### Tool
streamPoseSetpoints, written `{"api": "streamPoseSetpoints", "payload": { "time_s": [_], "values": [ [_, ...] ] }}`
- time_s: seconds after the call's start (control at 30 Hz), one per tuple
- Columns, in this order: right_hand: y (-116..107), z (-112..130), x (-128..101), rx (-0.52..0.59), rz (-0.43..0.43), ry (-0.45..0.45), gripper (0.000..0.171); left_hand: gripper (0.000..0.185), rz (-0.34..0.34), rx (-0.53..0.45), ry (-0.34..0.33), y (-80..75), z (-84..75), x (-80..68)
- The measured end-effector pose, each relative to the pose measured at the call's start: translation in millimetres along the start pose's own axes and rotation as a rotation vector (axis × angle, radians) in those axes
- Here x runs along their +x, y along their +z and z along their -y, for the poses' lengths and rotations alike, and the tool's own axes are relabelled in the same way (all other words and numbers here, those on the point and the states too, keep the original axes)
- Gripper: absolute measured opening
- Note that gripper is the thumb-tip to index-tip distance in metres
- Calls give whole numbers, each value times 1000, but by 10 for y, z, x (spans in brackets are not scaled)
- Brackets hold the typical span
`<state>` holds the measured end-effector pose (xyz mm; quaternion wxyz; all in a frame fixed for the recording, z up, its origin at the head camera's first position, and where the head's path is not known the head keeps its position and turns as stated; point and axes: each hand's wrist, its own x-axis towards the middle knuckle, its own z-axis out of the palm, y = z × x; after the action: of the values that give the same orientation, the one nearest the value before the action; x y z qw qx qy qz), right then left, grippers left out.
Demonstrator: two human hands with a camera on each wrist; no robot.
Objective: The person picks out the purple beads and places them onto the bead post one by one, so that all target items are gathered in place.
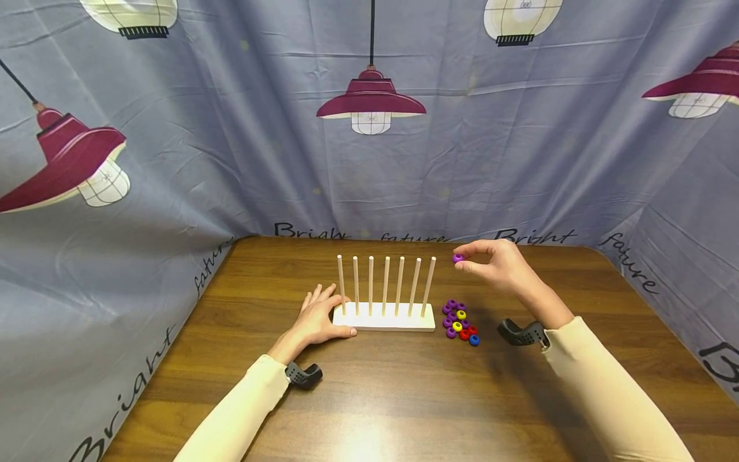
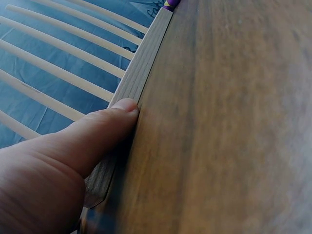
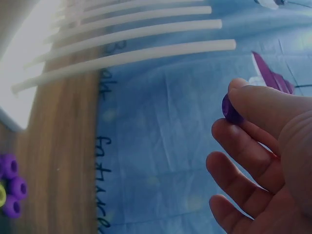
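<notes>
A white wooden base [image 1: 383, 318] with several upright pegs [image 1: 400, 285] stands mid-table. My left hand [image 1: 316, 319] rests flat on the table at the base's left end, thumb [image 2: 105, 127] pressed against its front edge [image 2: 141, 68]. My right hand [image 1: 498, 264] is raised to the right of the rightmost peg [image 1: 428, 286], at about peg-top height, and pinches a small purple ring [image 1: 458, 258] between thumb and fingertips; the ring [image 3: 230, 109] shows in the right wrist view too. A pile of purple, yellow, red and blue rings [image 1: 459, 321] lies on the table just right of the base.
The brown wooden table [image 1: 392, 398] is walled on three sides by a grey-blue cloth printed with lamps [image 1: 371, 102]. Black wrist mounts [image 1: 522, 333] sit by both cuffs. Loose purple rings [image 3: 10, 185] lie below the right hand.
</notes>
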<state>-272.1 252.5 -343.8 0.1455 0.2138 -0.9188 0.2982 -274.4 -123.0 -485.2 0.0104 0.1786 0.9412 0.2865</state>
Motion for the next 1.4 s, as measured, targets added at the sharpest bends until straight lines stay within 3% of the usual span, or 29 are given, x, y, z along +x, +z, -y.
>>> {"api": "streamPoseSetpoints", "payload": {
  "time_s": [0.4, 0.97, 1.4],
  "values": [
    [-39, 136, 122, 78, 52, 22, 23, 64, -4, 3, 1, 0, 7, 2],
    [6, 283, 217, 160, 74, -56, 19, 66, -5, 14, -4, -1, 0, 9],
    [46, 332, 225, 186, 124, -19, 23, 66, -5, 23, -8, 1, -3, 10]
  ]
}}
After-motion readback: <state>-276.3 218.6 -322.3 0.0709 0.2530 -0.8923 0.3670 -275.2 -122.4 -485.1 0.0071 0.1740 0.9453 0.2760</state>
